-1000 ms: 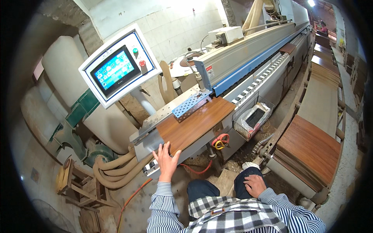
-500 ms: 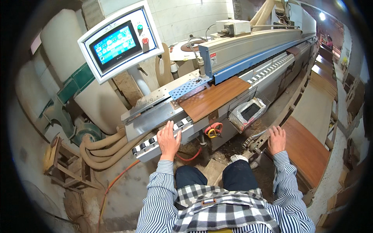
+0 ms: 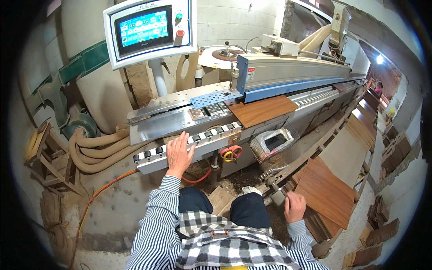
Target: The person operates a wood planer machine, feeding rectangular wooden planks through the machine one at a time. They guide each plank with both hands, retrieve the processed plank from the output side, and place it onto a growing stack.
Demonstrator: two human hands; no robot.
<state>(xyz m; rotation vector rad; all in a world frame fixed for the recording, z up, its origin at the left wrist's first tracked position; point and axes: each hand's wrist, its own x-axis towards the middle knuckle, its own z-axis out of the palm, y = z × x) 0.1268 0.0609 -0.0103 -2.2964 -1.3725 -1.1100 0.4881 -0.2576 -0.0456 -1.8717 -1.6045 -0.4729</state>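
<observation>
My left hand (image 3: 179,155) lies over the rail of black rollers (image 3: 209,133) along the machine's near side, fingers stretched out and holding nothing. My right hand (image 3: 295,207) is closed at the left corner of a brown wood-grain panel (image 3: 325,191); its curled fingers partly hide the grip. This panel lies askew on a stack of boards (image 3: 317,225) to my right. Another brown wood-grain panel (image 3: 263,110) rests on the edge-banding machine (image 3: 297,74), its far edge beneath the blue guard beam.
A control screen (image 3: 144,29) stands at the back left. Below the machine's edge hang a wire basket with a plastic liner (image 3: 274,141) and red- and yellow-handled tools (image 3: 230,153). Thick hoses (image 3: 96,153) and a wooden stool (image 3: 42,155) are at left. More boards (image 3: 344,146) line the right.
The panel in the machine has moved away along it to the right. The top panel on the right stack has turned askew, and my right hand has come down to its corner, fingers now curled.
</observation>
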